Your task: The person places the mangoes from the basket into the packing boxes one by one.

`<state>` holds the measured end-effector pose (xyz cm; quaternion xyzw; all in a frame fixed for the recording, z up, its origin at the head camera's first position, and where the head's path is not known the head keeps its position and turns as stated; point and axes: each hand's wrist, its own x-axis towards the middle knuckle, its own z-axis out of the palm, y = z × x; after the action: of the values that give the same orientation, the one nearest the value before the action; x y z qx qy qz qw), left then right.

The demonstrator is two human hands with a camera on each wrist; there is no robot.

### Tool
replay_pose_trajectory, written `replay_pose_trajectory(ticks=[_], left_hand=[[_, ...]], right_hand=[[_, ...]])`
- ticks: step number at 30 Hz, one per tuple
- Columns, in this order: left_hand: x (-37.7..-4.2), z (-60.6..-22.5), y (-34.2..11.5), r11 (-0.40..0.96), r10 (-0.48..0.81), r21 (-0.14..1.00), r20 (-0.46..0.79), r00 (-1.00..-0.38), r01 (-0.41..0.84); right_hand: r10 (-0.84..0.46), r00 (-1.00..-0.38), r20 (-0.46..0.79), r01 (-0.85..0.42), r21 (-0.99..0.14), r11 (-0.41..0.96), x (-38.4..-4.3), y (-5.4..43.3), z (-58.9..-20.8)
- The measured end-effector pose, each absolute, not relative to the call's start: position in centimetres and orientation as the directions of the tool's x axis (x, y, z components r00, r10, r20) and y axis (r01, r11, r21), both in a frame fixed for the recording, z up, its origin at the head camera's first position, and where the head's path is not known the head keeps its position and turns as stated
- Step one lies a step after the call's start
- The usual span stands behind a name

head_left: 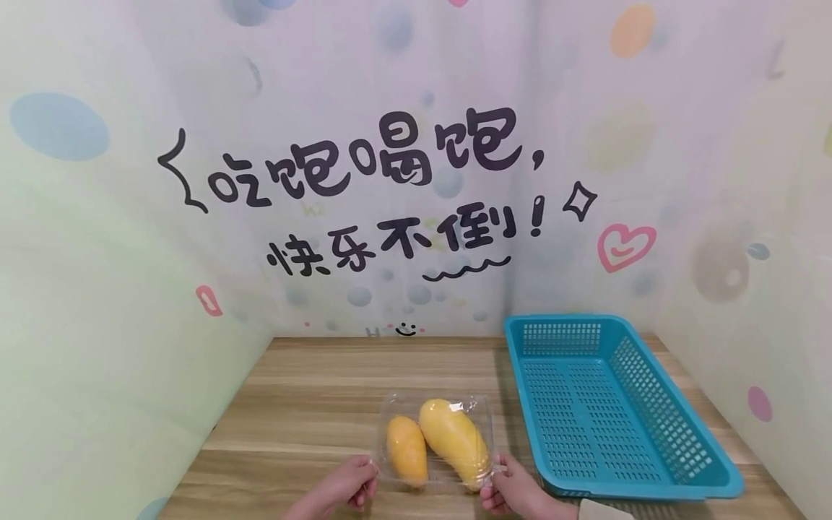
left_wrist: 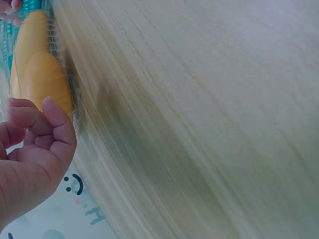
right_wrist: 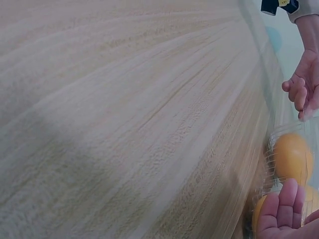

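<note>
Two yellow mangoes, a smaller one [head_left: 407, 449] on the left and a larger one [head_left: 451, 437] on the right, lie in a clear plastic tray [head_left: 437, 471] in the head view. Creased clear plastic film [head_left: 482, 466] shows over the tray's near right corner. My left hand [head_left: 354, 482] pinches the film at the near left corner, fingers curled. At the opposite near corner, my right hand [head_left: 513, 490] pinches it too. The left wrist view shows the left hand [left_wrist: 42, 149] with thumb and forefinger together beside the mangoes. Curled fingers of the right hand [right_wrist: 284, 211] overlap the tray in its wrist view.
A blue-green perforated plastic basket [head_left: 598, 477] stands right of the tray on the wood-grain table [head_left: 312, 390]. A printed curtain [head_left: 390, 310] with black lettering rises behind the table and along both sides.
</note>
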<state>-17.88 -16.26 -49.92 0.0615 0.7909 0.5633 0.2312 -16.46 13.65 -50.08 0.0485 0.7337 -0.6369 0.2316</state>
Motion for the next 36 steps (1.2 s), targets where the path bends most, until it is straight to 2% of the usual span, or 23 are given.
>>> replay_pose_trajectory(ticks=[12,20,26,36], left_hand=[[-18.0,-50.0,-16.4,0.355,0.377,0.923,-0.285,-0.881,-0.147],[-17.9,-49.8,-16.9,0.348,0.368,0.922,-0.299,-0.880,-0.168],[-18.6,-48.8,-17.3,0.405,0.285,0.899,-0.295,-0.912,-0.164],[-19.8,-46.4,-17.0,0.585,0.151,0.811,-0.129,-0.980,-0.016]], right_hand=[[-0.226,-0.887,-0.402,0.366,-0.912,0.186,-16.4,13.7,-50.1],[-0.102,-0.917,-0.387,0.325,-0.869,0.374,-17.0,13.5,-49.3],[-0.111,-0.950,-0.293,0.223,-0.882,0.416,-16.9,13.6,-48.3],[-0.140,-0.988,-0.062,-0.013,-0.877,0.481,-16.6,13.2,-45.6]])
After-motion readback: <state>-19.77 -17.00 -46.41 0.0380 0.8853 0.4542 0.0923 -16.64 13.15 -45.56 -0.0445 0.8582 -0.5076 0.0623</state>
